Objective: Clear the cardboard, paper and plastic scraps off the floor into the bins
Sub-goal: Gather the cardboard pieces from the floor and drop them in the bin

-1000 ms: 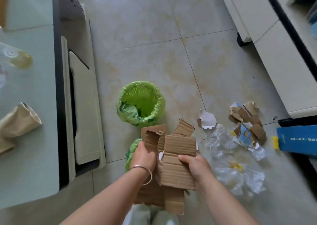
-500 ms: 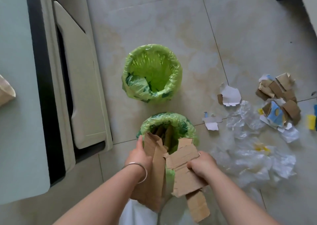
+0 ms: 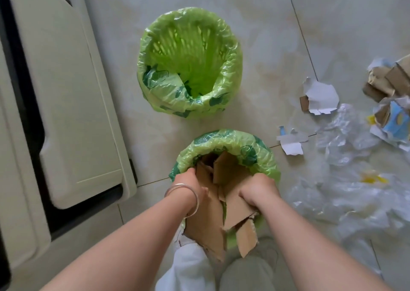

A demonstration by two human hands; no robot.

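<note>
Both hands — left hand (image 3: 188,185), right hand (image 3: 257,193) — grip cardboard pieces (image 3: 230,175) inside the near bin's rim (image 3: 230,143); bare tile around.

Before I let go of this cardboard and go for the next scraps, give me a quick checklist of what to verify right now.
1. Both hands grip the cardboard pieces: left hand and right hand hold them. Ok.
2. Cardboard is over the near bin: ok.
3. Cardboard fully inside: not ok, the lower ends stick out over the near rim.
4. Near bin's liner still folded over its rim: ok on the far side; near side hidden.
5. Far bin has room: ok, it looks empty apart from its liner.
6. Scraps left on the floor: not ok, white paper scraps and clear plastic remain.
</note>
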